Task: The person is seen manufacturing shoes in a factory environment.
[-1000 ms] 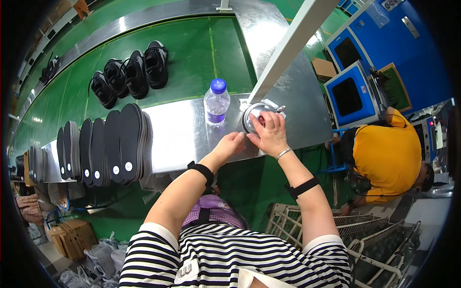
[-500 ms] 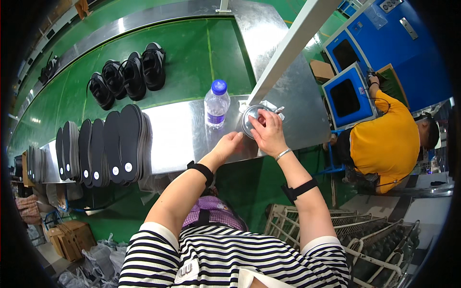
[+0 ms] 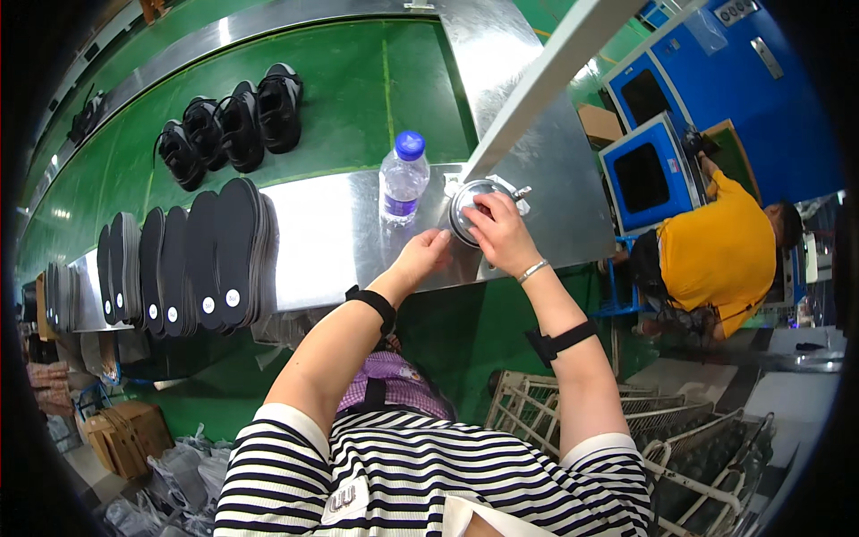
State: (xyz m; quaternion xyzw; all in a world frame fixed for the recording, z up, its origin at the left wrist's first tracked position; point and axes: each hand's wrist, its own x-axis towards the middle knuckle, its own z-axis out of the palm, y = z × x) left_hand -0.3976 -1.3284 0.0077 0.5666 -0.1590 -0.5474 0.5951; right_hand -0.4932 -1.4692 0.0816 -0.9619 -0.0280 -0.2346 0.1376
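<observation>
A round metal tin sits on the steel table top at the foot of a white post. My right hand rests on the tin, fingers curled over its lid. My left hand touches the tin's lower left rim with fingertips together. A clear water bottle with a blue cap stands upright just left of the tin. Both wrists wear black straps.
Several black insoles lie fanned along the table's left part. Black shoes ride on the green conveyor belt beyond. A person in a yellow shirt works at blue machines on the right. Wire racks stand below.
The view has shifted slightly. My right hand has slid down over the tin's lid, and my left hand has stayed at its rim. The person in yellow leaned further in.
</observation>
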